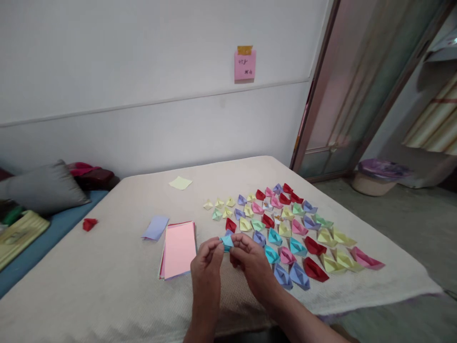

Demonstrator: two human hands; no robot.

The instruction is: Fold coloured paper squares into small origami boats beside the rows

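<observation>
A small piece of folded light-blue paper (227,241) is pinched between my two hands above the table's near side. My left hand (207,259) grips its left edge with thumb and fingers. The right edge is held the same way by my right hand (252,259). Rows of folded paper boats (268,221) in red, pink, yellow, green, blue and purple spread out behind and to the right of my hands. Left of my hands lies a stack of coloured paper sheets (180,248), pink on top.
A purple paper sheet (156,228) lies beside the stack, and a pale yellow sheet (180,183) farther back. Off to the left sits a red folded paper piece (89,224). A pink note (244,65) is taped to the wall. A grey cushion (46,188) rests at far left.
</observation>
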